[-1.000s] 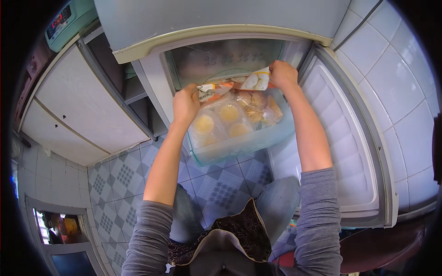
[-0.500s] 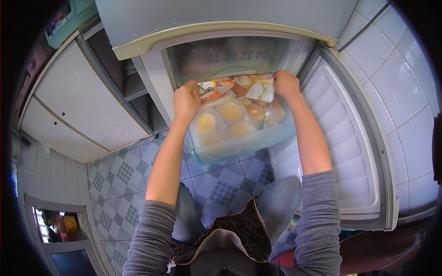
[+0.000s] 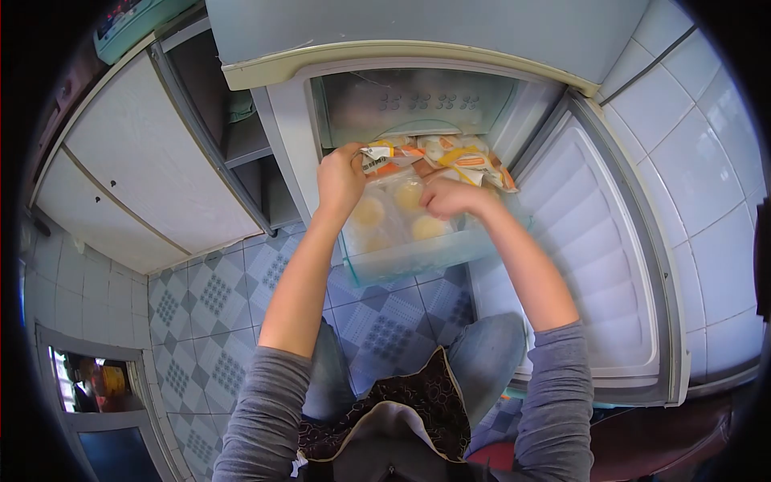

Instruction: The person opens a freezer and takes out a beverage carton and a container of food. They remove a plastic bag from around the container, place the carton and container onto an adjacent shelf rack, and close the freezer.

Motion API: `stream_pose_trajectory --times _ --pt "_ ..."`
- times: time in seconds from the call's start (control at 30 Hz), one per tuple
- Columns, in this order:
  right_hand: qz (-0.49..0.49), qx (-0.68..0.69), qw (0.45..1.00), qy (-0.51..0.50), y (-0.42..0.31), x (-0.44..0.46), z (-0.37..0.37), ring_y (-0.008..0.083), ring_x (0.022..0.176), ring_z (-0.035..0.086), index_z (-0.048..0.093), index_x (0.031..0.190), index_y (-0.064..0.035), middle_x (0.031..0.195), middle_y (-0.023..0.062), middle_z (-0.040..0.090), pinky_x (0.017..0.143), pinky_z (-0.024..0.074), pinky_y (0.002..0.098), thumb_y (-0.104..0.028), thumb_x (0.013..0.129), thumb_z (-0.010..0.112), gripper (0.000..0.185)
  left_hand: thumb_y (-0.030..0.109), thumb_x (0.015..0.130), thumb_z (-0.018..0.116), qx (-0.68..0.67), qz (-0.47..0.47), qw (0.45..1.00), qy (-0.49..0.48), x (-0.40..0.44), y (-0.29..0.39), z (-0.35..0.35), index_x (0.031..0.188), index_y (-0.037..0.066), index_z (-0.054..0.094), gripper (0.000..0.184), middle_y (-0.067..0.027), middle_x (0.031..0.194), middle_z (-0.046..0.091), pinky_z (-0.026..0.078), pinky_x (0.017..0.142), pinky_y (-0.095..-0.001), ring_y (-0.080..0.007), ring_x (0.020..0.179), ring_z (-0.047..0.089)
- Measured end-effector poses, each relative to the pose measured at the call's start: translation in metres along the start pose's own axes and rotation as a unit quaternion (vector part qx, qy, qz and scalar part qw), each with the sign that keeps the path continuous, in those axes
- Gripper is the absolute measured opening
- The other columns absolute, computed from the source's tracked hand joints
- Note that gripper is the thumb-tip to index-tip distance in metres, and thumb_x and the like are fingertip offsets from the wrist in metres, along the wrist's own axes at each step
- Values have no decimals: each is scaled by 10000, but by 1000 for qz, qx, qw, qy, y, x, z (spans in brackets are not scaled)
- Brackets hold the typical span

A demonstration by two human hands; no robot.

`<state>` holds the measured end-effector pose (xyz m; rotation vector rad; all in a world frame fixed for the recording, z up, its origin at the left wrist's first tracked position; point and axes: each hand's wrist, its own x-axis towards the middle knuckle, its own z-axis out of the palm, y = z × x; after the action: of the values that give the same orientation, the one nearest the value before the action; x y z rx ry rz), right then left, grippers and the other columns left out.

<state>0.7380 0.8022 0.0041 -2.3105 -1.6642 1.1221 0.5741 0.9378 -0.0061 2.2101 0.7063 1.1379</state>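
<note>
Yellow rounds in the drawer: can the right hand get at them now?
Probably yes: the drawer is pulled out and the right hand is right by the yellow rounds, though clear wrapping seems to cover them.

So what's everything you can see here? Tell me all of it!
Fridge: one, grey, top
Door: one, white inside, open, right
Drawer: one, clear teal, pulled out
Bags: at least two, orange and white, drawer's back
Round foods: about four, yellow, drawer
Cabinet doors: two, whitish, left
Machine: one, teal, top left
Floor tiles: many, blue-grey, below
Wall tiles: many, white, right
Sleeves: two, grey, arms
Left hand: one, bare, pinching a bag
Right hand: one, bare, over drawer
</note>
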Motion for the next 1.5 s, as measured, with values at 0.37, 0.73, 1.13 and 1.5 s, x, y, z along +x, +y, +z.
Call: stream_pose_trajectory --times 0.37,0.73,1.13,1.5 --pt "-4 144 987 76 120 89 -20 226 890 616 612 947 52 911 193 626 717 488 333 -105 744 496 281 25 746 541 33 65 992 -99 -37 67 -53 920 18 652 207 -208 761 614 484 668 -387 -366 725 603" --pt "124 269 924 241 11 109 2 191 780 609 608 1024 -14 942 96 633 661 479 350 -209 743 633 343 -9 671 520 48 144 955 -256 -83 90 -82 1018 79 643 379 -157 792 631 496 664 -396 -312 751 615" --pt "119 447 824 326 24 109 -15 224 763 570 596 902 -75 842 62 599 694 471 363 -200 718 622 223 -41 654 498 68 133 941 -303 -80 83 -82 1082 95 615 464 -126 872 634 497 702 -388 -300 813 605" --pt "131 622 729 253 37 96 -29 220 881 571 553 981 -117 911 46 592 762 483 479 -219 810 562 200 -35 659 500 68 146 945 -286 -83 84 -82 1075 84 614 448 -119 895 632 502 707 -380 -295 819 608"
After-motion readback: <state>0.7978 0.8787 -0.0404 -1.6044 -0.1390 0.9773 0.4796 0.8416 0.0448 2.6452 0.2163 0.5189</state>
